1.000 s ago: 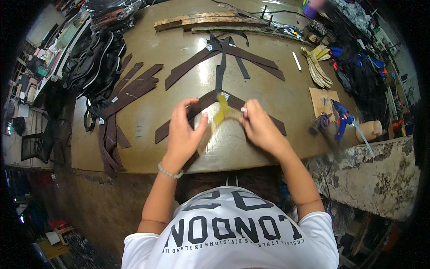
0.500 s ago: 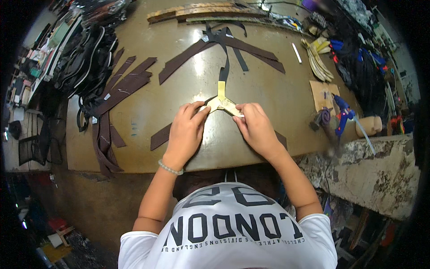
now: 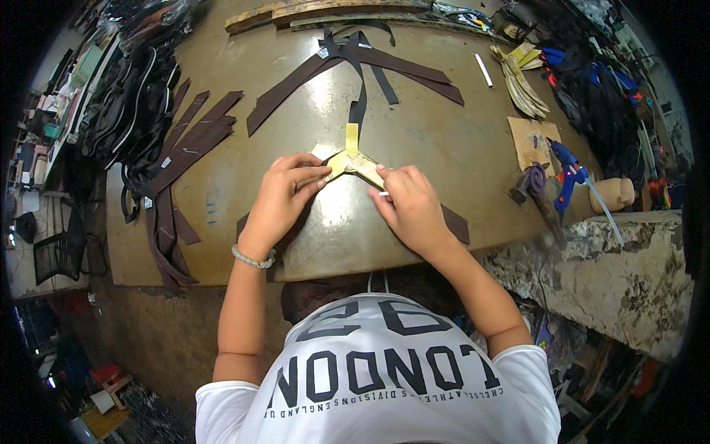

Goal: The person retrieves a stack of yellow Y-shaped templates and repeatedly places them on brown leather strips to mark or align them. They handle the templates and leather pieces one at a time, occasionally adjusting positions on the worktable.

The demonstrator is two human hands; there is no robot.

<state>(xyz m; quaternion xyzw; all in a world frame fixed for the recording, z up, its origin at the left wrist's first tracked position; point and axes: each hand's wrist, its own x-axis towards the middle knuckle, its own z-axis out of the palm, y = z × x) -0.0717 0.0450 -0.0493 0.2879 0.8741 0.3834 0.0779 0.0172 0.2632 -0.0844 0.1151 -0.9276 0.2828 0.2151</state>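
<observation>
Big olive-brown table (image 3: 444, 133) fills the view, and near its front edge, about midway along, lies a three-armed yellow strap piece (image 3: 350, 158), flat on the top, joined to dark brown straps (image 3: 451, 222) that run out under both hands. Left hand (image 3: 279, 200) presses down on the left arm, fingers together and flat, thumb tucked against it. Right hand (image 3: 411, 207) pins the right arm, fingers curled close and pinching the strap edge; something small and white shows at the thumb, too small to tell what. For a clean join, I'd say keep even pressure from the centre outward and hold both arms straight. More brown strips (image 3: 194, 140) lie by the left edge, a blue glue gun (image 3: 568, 172) at the right edge.
</observation>
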